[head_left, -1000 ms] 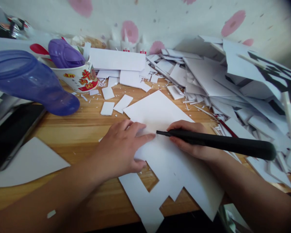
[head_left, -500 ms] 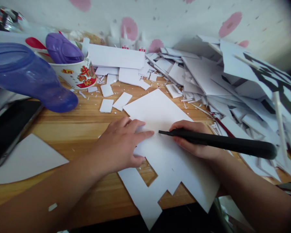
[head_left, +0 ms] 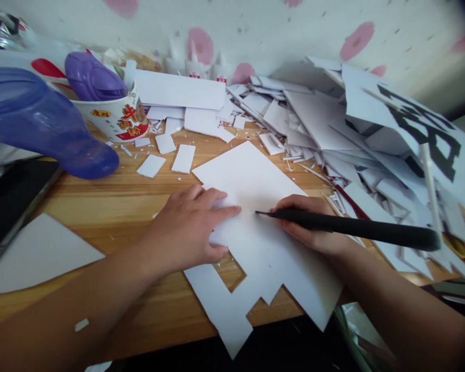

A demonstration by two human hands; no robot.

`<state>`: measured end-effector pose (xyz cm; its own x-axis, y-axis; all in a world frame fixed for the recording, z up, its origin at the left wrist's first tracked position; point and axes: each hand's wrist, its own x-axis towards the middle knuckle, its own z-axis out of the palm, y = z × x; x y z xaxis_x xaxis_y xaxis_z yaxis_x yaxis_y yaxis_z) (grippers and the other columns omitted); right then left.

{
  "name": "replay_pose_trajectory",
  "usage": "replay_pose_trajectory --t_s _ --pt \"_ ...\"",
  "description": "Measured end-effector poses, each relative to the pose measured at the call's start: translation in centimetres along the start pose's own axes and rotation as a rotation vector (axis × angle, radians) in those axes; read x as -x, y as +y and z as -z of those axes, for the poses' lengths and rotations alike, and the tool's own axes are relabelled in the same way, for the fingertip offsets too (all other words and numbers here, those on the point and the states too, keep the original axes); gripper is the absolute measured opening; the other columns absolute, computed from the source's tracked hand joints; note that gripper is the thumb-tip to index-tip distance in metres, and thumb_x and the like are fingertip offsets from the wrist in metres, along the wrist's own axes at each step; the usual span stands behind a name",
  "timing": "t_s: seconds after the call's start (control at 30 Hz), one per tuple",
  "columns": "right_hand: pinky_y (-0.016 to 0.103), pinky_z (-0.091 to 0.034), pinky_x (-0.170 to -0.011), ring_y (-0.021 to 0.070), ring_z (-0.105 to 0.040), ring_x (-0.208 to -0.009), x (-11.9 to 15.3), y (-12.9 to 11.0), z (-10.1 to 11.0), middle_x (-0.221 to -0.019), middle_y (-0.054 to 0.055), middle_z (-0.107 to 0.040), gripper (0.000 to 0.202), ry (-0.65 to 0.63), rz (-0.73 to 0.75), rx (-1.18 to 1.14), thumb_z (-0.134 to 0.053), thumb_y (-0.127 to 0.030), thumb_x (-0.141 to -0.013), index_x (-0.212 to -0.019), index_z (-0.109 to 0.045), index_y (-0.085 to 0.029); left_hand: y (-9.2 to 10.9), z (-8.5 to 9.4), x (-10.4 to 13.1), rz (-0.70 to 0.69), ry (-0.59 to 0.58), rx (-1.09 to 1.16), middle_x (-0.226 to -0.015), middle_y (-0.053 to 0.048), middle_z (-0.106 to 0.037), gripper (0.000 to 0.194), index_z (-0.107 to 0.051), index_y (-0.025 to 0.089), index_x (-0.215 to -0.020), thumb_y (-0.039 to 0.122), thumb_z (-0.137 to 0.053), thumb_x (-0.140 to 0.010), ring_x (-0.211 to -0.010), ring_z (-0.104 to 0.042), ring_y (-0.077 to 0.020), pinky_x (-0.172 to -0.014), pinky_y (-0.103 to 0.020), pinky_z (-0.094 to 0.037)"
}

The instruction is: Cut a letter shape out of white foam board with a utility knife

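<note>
A white foam-board sheet (head_left: 251,170) with stepped notches lies on the wooden table, its near corners over the front edge. My left hand (head_left: 194,222) presses flat on its left side, fingers spread, index finger pointing towards the blade. In my right hand (head_left: 310,222) is a craft knife (head_left: 356,227) with a long black handle, held low and nearly level. Its thin dark tip meets the board or hovers just above it, a short way right of my left index fingertip. Faint specks show on the board between them. A small white scrap (head_left: 81,325) clings to my left forearm.
White board offcuts (head_left: 318,119) are heaped at the right and back. Left stand a paper cup (head_left: 112,119) holding a purple object, a translucent blue boot-shaped vessel (head_left: 54,124) and a black phone (head_left: 15,201). Two small board pieces (head_left: 183,158) lie beyond my left hand.
The view has shifted slightly, moving most things left. The knife tip has drawn a little away from my left index finger. Two small board pieces beyond my left hand have slid left and turned.
</note>
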<state>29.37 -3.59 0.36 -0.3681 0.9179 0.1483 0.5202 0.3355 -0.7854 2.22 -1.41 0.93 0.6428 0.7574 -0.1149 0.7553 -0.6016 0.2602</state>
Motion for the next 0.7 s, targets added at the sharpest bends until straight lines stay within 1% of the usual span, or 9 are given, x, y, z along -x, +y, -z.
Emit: replay_pose_trajectory --t_s 0.07,0.17,0.23,0.27,0.37,0.47,0.53,0.7 --pt "0.025 -0.045 -0.057 0.0134 -0.059 -0.064 0.0 0.3 -0.2 -0.077 0.001 -0.068 0.009 0.054 -0.071 -0.109 -0.068 -0.018 -0.076 -0.085 -0.067 -0.021 0.0 -0.1 0.0 -0.008 0.011 -0.006 -0.140 -0.002 -0.046 0.066 -0.051 0.043 -0.133 0.047 -0.066 -0.070 -0.121 -0.039 -0.0336 -0.096 -0.050 -0.036" --pt "0.023 -0.039 -0.049 0.0111 -0.052 -0.054 -0.2 0.8 -0.7 -0.066 -0.001 -0.063 0.009 0.152 -0.209 -0.416 -0.067 -0.022 -0.077 -0.086 -0.069 -0.021 0.0 -0.2 0.1 -0.026 0.028 -0.022 -0.140 -0.004 -0.046 0.065 -0.050 0.041 -0.134 0.046 -0.065 -0.071 -0.120 -0.040 -0.0332 -0.097 -0.050 -0.035" --pt "0.023 -0.036 -0.046 0.0107 -0.050 -0.051 -0.4 1.0 -1.1 -0.063 -0.002 -0.061 0.016 0.197 -0.262 -0.574 -0.066 -0.020 -0.076 -0.092 -0.070 -0.022 0.1 -0.3 0.2 -0.035 0.041 -0.037 -0.140 -0.005 -0.046 0.066 -0.050 0.040 -0.134 0.046 -0.065 -0.071 -0.119 -0.040 -0.0336 -0.097 -0.051 -0.035" --pt "0.023 -0.036 -0.046 0.0108 -0.050 -0.052 -0.4 1.0 -1.2 -0.063 -0.002 -0.061 0.021 0.212 -0.267 -0.603 -0.066 -0.019 -0.075 -0.095 -0.070 -0.023 0.1 -0.3 0.2 -0.037 0.044 -0.044 -0.139 -0.005 -0.046 0.066 -0.050 0.039 -0.134 0.046 -0.066 -0.071 -0.119 -0.041 -0.0339 -0.097 -0.051 -0.035" --pt "0.023 -0.040 -0.049 0.0115 -0.054 -0.056 -0.4 1.0 -1.6 -0.068 -0.003 -0.062 0.025 0.224 -0.233 -0.519 -0.068 -0.019 -0.077 -0.101 -0.069 -0.026 0.1 -0.4 0.2 -0.047 0.050 -0.063 -0.138 -0.006 -0.047 0.067 -0.050 0.040 -0.135 0.047 -0.067 -0.071 -0.117 -0.041 -0.0343 -0.097 -0.051 -0.035" --pt "0.024 -0.043 -0.052 0.0114 -0.055 -0.058 -0.3 0.8 -1.6 -0.073 -0.001 -0.065 0.019 0.198 -0.187 -0.341 -0.069 -0.023 -0.080 -0.099 -0.069 -0.026 0.2 -0.5 0.1 -0.056 0.069 -0.084 -0.138 -0.006 -0.047 0.071 -0.046 0.043 -0.137 0.049 -0.068 -0.071 -0.117 -0.041 -0.0351 -0.097 -0.052 -0.034" --pt "0.025 -0.045 -0.053 0.0118 -0.055 -0.057 -0.2 0.8 -1.4 -0.074 0.000 -0.065 0.017 0.173 -0.166 -0.258 -0.069 -0.026 -0.081 -0.098 -0.070 -0.025 0.1 -0.6 0.1 -0.059 0.076 -0.094 -0.138 -0.006 -0.046 0.074 -0.043 0.044 -0.139 0.052 -0.069 -0.069 -0.116 -0.042 -0.0355 -0.097 -0.053 -0.034" --pt "0.029 -0.050 -0.060 0.0146 -0.060 -0.064 -0.3 0.7 -1.0 -0.075 0.001 -0.065 0.017 0.141 -0.115 -0.168 -0.067 -0.027 -0.082 -0.098 -0.069 -0.024 -0.1 -0.5 -0.1 -0.062 0.052 -0.098 -0.137 -0.007 -0.046 0.075 -0.045 0.045 -0.137 0.056 -0.070 -0.068 -0.115 -0.042 -0.0359 -0.096 -0.052 -0.034"
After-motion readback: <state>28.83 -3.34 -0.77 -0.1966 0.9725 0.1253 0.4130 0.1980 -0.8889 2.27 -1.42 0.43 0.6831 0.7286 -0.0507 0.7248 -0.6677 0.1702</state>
